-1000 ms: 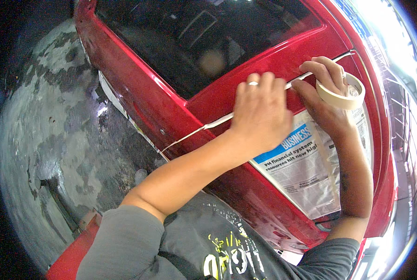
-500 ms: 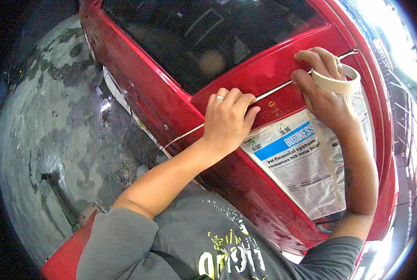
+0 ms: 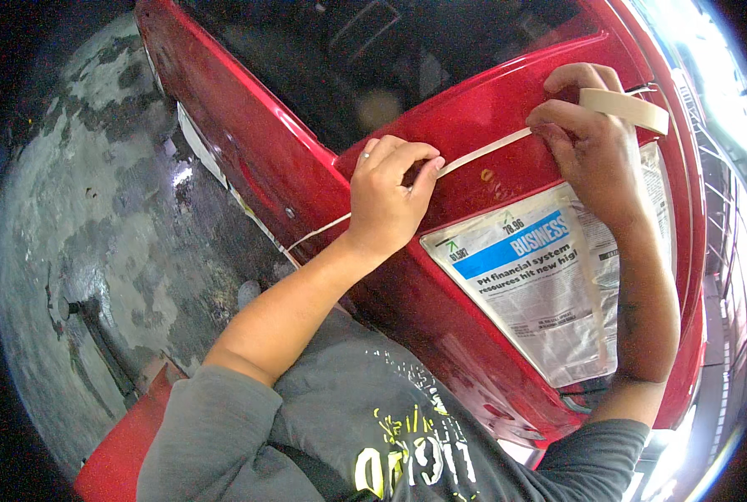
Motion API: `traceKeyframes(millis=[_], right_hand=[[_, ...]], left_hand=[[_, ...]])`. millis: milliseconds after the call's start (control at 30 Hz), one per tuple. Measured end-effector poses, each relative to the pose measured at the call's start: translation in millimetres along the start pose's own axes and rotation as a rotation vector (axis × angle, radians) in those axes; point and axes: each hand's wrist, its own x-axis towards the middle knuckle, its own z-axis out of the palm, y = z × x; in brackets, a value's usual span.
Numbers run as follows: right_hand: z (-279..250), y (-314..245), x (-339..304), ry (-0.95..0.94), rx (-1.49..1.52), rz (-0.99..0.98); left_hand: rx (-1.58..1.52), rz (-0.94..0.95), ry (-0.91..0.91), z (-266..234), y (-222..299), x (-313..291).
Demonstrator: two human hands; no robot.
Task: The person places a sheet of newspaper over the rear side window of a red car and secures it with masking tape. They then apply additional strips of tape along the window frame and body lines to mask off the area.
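Note:
A thin pale tape strip [image 3: 486, 151] runs across the red car's rear panel [image 3: 465, 188] below the dark window. My left hand [image 3: 390, 197], with a ring on one finger, is closed, pinching the strip between thumb and forefinger. Farther right, my right hand [image 3: 595, 151] grips the strip between bent fingers and thumb. A roll of masking tape [image 3: 624, 109] rests against the back of that hand; how it is held there is hidden. Left of my left hand, the strip continues as a slack, curved piece [image 3: 319, 227] toward the car's edge.
Newspaper [image 3: 524, 276] covers a panel area under my hands. The dark rear window [image 3: 440, 58] lies above the strip. A stained grey floor [image 3: 114, 226] stretches along the left, and a red panel [image 3: 126, 418] stands at lower left.
My left hand has shifted slightly left and up, its fingertips now pinching the strip. My right hand has moved a little right, and the tape roll has tilted. The strip between them shows broader.

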Motion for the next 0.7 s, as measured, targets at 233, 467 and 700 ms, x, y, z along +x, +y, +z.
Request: traceKeyframes(millis=[233, 467, 700], right_hand=[[-6.5, -13.2, -4.3, 0.085, -0.020, -0.191], [40.6, -23.8, -25.1, -0.173, -0.058, -0.462], [48.0, -24.0, -14.1, -0.121, -0.115, -0.473]], left_hand=[[0.107, 0.224, -0.024, -38.4, -17.9, -44.0], [0.169, 0.184, 0.076, -17.0, -35.6, -72.4], [0.169, 0.123, 0.089, -10.5, -38.6, -69.6]])
